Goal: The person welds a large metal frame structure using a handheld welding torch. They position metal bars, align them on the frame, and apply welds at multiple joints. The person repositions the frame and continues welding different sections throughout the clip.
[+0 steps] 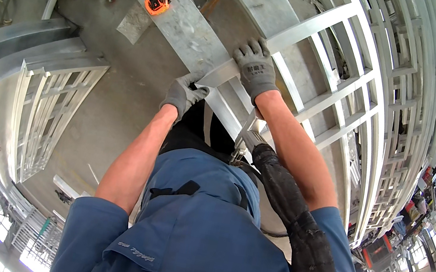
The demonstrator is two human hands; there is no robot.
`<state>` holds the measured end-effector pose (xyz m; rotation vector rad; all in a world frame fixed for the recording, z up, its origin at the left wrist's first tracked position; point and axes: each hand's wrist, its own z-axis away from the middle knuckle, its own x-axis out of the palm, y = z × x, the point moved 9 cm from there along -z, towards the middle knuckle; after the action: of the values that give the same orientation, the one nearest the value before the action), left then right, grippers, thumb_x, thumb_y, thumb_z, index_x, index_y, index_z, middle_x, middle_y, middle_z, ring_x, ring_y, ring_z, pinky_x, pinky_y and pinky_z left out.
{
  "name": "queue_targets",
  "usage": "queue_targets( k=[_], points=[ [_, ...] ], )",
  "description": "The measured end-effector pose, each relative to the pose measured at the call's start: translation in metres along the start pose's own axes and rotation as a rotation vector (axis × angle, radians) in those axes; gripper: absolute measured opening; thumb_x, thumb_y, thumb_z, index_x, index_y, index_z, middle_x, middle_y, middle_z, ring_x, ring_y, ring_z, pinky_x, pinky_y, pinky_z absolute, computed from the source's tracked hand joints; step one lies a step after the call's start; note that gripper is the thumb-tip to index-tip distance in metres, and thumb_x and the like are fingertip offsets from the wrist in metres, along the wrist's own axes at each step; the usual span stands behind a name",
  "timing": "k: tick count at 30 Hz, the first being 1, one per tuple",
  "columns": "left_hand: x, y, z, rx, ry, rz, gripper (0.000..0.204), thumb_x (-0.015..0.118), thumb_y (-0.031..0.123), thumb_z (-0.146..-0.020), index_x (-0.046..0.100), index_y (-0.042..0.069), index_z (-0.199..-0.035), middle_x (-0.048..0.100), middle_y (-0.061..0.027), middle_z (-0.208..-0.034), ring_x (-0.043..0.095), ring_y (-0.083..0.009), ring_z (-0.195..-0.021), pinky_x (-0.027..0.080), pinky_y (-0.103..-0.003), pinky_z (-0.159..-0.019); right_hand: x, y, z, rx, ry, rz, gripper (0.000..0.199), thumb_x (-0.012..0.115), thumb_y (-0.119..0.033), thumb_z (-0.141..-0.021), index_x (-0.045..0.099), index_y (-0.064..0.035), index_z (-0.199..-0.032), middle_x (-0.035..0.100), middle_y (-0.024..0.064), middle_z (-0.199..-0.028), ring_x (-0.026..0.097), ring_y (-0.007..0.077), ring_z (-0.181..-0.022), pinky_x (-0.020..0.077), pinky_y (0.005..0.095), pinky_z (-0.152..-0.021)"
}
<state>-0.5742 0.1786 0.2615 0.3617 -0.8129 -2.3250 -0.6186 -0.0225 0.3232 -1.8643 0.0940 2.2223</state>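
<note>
Looking down over a blue work jacket, I see both gloved hands on a flat metal bar [182, 22] that runs from the far left down toward the middle of the scene. My left hand [181, 94] has its grip curled around the near end of the bar, fingers wrapped under the edge, so it is closed on the metal. My right hand [254, 67] lies flat and spread on the bar's top face where it meets a cross member of the welded metal frame [349, 89], pressing down rather than clasping; nothing is pinched between those fingers. The bar lies across the frame, which spreads to the right as a grid of pale rails, and an orange tape measure [157, 3] sits on the bar farther away. I judge the bar stiff and fairly heavy for its length, with a smooth, slightly slick face and hard edges, so the gloves matter; holding it at the near end with one hand steadying the top seems the sensible hold, keeping fingers clear of the joint. A black corrugated hose [296, 220] runs over the right shoulder toward the work. Another gate panel [42, 105] lies on the concrete floor [119, 101] to the left.
</note>
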Motion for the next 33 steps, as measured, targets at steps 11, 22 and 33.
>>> queue_targets(
  k=[11, 22, 33],
  points=[
    [-0.001, 0.014, 0.009, -0.022, -0.006, 0.081, 0.056, 0.081, 0.010, -0.094, 0.060, -0.004, -0.144, 0.072, -0.0107, -0.123, 0.067, -0.0128, -0.097, 0.055, -0.026, -0.083, -0.003, -0.008, -0.012, -0.004, -0.246, 0.171, 0.032, 0.060, -0.017, -0.096, 0.070, -0.0152, -0.127, 0.070, 0.0042, -0.124, 0.062, 0.0276, -0.120, 0.0338, 0.0499, -0.116],
    [-0.001, -0.015, 0.000, 0.099, 0.075, 0.366, 0.047, 0.079, 0.002, -0.093, 0.066, -0.001, -0.138, 0.072, -0.0040, -0.113, 0.064, -0.0074, -0.088, 0.051, -0.022, -0.073, 0.002, -0.006, -0.013, 0.016, -0.270, 0.171, 0.031, 0.060, -0.020, -0.098, 0.071, -0.0188, -0.128, 0.070, 0.0040, -0.127, 0.059, 0.0294, -0.131, 0.0287, 0.0535, -0.121],
    [-0.007, 0.013, 0.006, 0.274, 0.140, -0.020, 0.031, 0.078, 0.003, -0.093, 0.073, -0.003, -0.123, 0.064, 0.0003, -0.100, 0.056, -0.0063, -0.078, 0.045, -0.021, -0.063, -0.023, -0.002, -0.003, 0.074, 0.103, 0.110, 0.029, 0.058, -0.016, -0.095, 0.070, -0.0126, -0.122, 0.068, 0.0080, -0.125, 0.059, 0.0299, -0.129, 0.0349, 0.0460, -0.119]
  ],
)
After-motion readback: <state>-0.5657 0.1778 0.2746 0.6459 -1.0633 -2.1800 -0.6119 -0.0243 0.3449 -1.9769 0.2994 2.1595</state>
